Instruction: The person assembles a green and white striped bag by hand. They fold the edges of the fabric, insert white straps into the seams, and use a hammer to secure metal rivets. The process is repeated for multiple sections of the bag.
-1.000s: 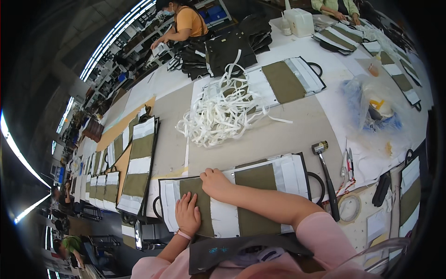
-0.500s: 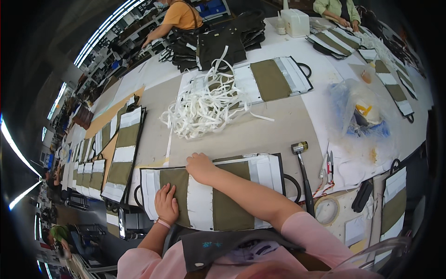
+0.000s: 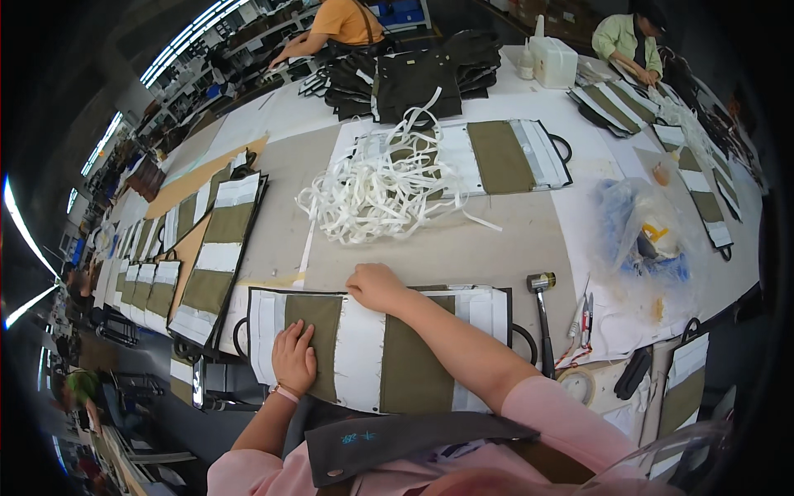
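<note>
Left hand: the left hand (image 3: 294,357) lies flat, palm down, fingers together and stretched, pressing on the olive panel at the left part of the bag piece; it clamps nothing.
Right hand: the right hand (image 3: 376,287) rests at the far edge of the same piece, fingers curled down onto the cloth; whether it pinches the edge cannot be told.
Bag piece: the olive and white bag piece (image 3: 389,355) lies flat on the worktable (image 3: 463,244) right before the person, with black loop handles at both ends.
Strap heap: a tangle of white straps (image 3: 380,186) lies beyond the right hand, well apart from it.
Hammer: a hammer (image 3: 542,310) lies just beside the right end of the piece.
Tape roll: a tape roll (image 3: 576,383) lies near the hammer's handle end.
Plastic bag: a clear plastic bag (image 3: 645,236) sits farther right.
Stacks: more bag pieces (image 3: 217,256) lie piled to the left.
</note>
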A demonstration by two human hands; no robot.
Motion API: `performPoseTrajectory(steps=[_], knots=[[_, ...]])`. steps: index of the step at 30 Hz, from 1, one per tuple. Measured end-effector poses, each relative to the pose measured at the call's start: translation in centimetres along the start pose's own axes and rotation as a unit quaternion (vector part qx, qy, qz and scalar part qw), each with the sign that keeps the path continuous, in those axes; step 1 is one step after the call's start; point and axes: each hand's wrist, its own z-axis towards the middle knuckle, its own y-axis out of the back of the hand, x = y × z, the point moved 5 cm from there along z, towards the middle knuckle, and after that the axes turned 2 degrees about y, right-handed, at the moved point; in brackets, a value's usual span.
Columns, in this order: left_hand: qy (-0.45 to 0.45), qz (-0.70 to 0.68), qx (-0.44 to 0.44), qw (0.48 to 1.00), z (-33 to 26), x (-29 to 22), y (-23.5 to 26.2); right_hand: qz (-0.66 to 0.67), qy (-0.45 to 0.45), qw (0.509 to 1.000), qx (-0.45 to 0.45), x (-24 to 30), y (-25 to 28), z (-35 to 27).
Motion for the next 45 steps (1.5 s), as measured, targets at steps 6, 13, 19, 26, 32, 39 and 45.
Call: performPoseTrajectory(steps=[6,13,19,26,32,39,45], knots=[[0.003,-0.003,-0.004,1.000,0.0,0.0,0.7,0.012,-0.032,0.999,0.005,0.0,0.4,0.4],[-0.003,-0.031,-0.032,0.999,0.3,-0.4,1.3,-0.032,-0.023,0.995,-0.090,-0.3,0.3,-0.1],[0.024,-0.084,-0.055,0.995,0.1,1.3,0.4,-0.104,-0.032,0.987,-0.116,-0.2,1.2,-0.8],[0.175,-0.037,-0.115,0.977,-0.4,13.8,1.9,-0.213,-0.056,0.972,-0.084,2.3,-0.1,-0.2],[0.180,0.042,-0.095,0.978,0.0,14.9,1.5,-0.203,-0.071,0.973,-0.083,1.8,0.2,-0.6],[0.262,-0.004,-0.058,0.963,-1.2,18.6,1.0,-0.011,-0.124,0.990,0.066,0.3,2.0,-2.0],[0.306,-0.026,-0.035,0.951,-0.6,18.7,0.1,-0.050,-0.126,0.987,0.082,0.1,2.2,-2.3]])
